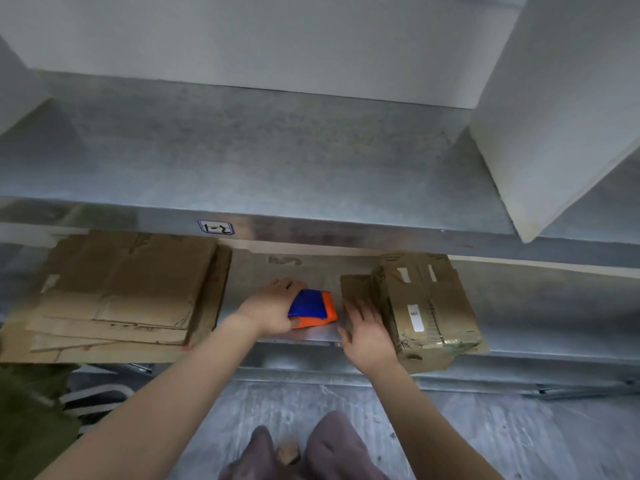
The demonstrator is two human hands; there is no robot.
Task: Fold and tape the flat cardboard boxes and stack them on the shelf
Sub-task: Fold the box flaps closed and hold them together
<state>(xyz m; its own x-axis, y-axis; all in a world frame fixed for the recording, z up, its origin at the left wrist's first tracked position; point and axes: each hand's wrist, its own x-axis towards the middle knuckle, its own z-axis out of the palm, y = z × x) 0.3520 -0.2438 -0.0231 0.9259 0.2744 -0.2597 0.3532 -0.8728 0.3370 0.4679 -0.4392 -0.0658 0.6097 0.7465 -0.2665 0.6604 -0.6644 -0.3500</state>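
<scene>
left hand (pixel 273 308): curled round the blue-and-orange tape dispenser (pixel 313 308), centre of frame, on the lower shelf (pixel 536 306).
right hand (pixel 367 336): fingers spread, flat against the left side of the taped box (pixel 426 306), right of centre.
flat cardboard (pixel 121 292): stacked at left of frame, not yet folded.
risk, box: seems to overhang the front lip; likely to slide off if nudged.
risk, dispenser: could knock the box when lifted out.

Narrow gap on shelf (pixel 250 269) between flat cardboard stack (pixel 117 292) and taped box (pixel 426 306); dispenser (pixel 313 306) mid-gap
</scene>
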